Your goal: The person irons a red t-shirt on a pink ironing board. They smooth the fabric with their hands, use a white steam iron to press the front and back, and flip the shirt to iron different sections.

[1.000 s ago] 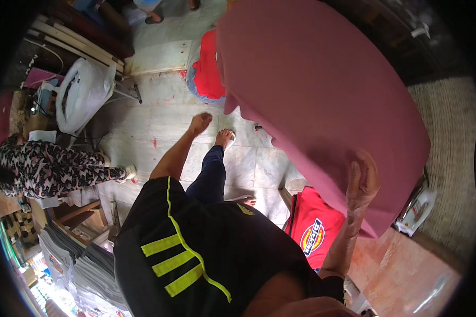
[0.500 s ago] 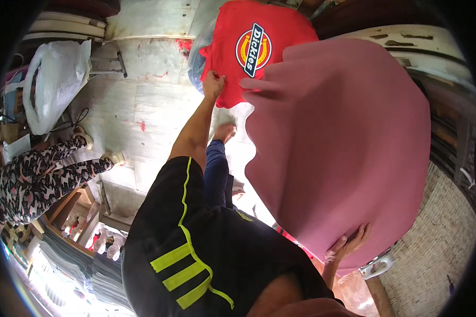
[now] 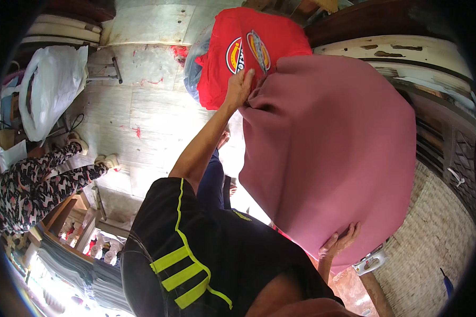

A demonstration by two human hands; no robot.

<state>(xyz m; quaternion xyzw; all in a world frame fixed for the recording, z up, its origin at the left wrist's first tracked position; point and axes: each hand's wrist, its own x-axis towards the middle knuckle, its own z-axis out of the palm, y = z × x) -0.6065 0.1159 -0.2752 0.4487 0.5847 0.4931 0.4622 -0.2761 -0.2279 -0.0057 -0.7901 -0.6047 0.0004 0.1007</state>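
A red cloth (image 3: 222, 47) with a round printed emblem lies bunched at the far middle, over a bluish plastic bag (image 3: 193, 79). My left hand (image 3: 240, 89) is closed on the red cloth, which folds up through its emblem toward the fingers. The gathered edge of a large mauve cloth (image 3: 338, 142) meets this hand; whether the fingers also hold it, I cannot tell. That mauve cloth spreads over a support hidden beneath it. On its near part rests my right hand (image 3: 341, 244), flat with fingers stretched out.
Part of a white machine (image 3: 371, 262) shows below the mauve cloth, beside a woven-textured surface (image 3: 428, 253). At left, another person's patterned trousers (image 3: 34, 185) are near a white plastic bag (image 3: 53, 87). Pale floor tiles (image 3: 143, 116) carry red scraps. Pale boards (image 3: 402, 47) line the far right.
My left hand has moved right, drawing the red cloth into a fold across the emblem. The mauve cloth's wavy left edge is now bunched by that hand. My right hand stays on the mauve cloth.
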